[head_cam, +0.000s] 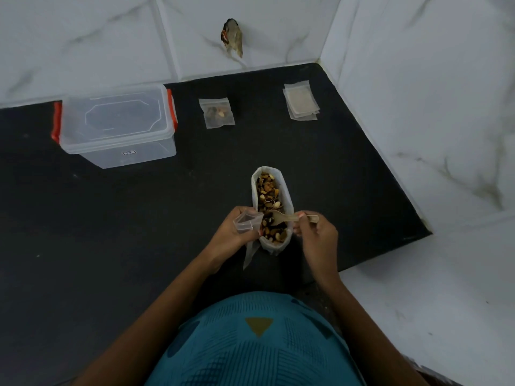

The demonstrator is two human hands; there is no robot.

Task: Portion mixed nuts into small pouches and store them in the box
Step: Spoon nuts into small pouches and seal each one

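An open translucent bag of mixed nuts (271, 203) is standing on the black counter (111, 218), showing brown and pale kernels almost to its rim. The left hand (232, 232) is gripping a small clear pouch (248, 220) at the bag's left edge, fingers curled round it. The right hand (316, 232) is pinching a wooden spoon (291, 217) whose bowl is lying on the nuts. The left hand's fingers are hiding part of the pouch.
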